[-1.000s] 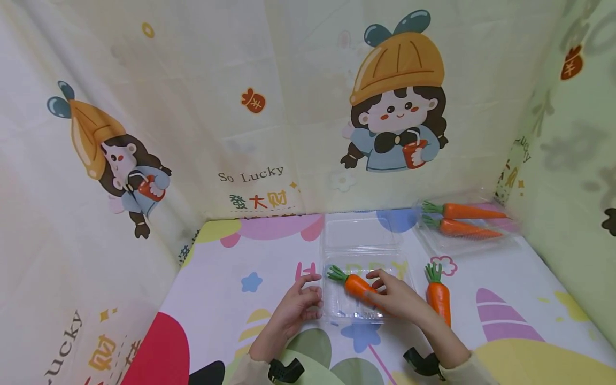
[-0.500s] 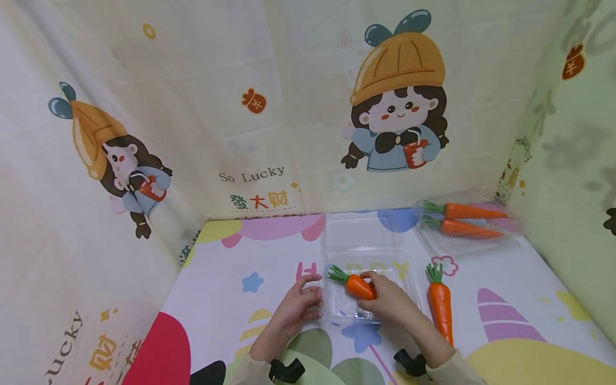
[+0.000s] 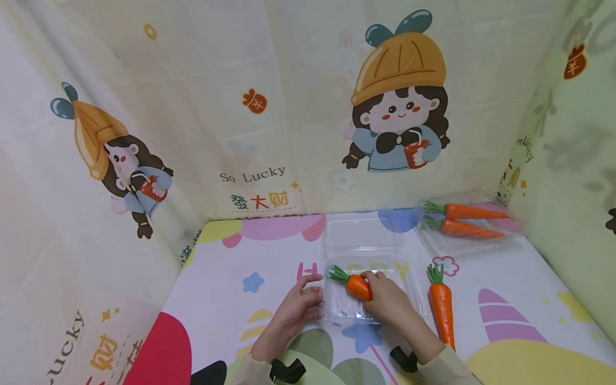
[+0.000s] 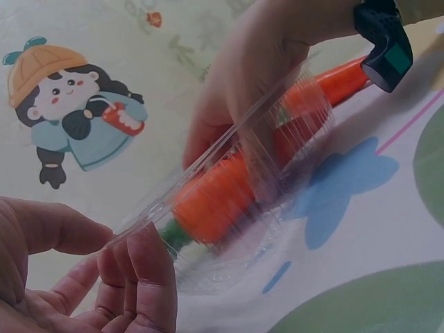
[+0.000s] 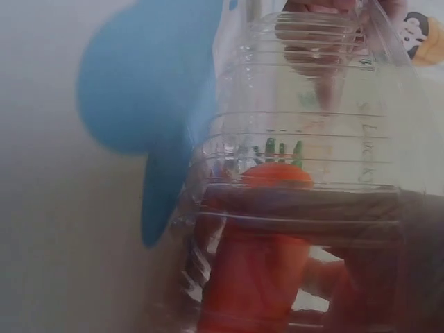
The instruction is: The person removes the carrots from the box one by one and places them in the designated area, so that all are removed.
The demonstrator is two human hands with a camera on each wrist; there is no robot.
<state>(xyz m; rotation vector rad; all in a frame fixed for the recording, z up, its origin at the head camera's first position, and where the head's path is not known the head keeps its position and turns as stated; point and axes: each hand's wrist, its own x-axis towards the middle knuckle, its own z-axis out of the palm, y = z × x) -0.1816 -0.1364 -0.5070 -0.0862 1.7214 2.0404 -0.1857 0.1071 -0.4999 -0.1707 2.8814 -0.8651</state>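
A clear plastic box (image 3: 337, 315) lies open on the table, its lid (image 3: 361, 231) folded back toward the wall. Inside the box is an orange carrot (image 3: 358, 289) with green tops pointing to the upper left. My right hand (image 3: 390, 300) grips the carrot's lower part, hiding its tip. At the box's left side, my left hand (image 3: 302, 302) pinches the rim between thumb and fingers, as the left wrist view shows. Through the ribbed wall, the right wrist view shows the carrot (image 5: 257, 277) with right-hand fingers beside it.
A second carrot (image 3: 441, 307) lies on the table right of the box, close by my right forearm. Farther back on the right, a clear plastic package (image 3: 433, 240) holds two more carrots (image 3: 474, 211). Patterned cloth walls (image 3: 308, 133) stand behind and at both sides.
My right hand has shifted left and farther over the carrot in the box, its fingers closing round the lower part. The forearm uncovers more of the outside carrot. My left hand keeps its place.
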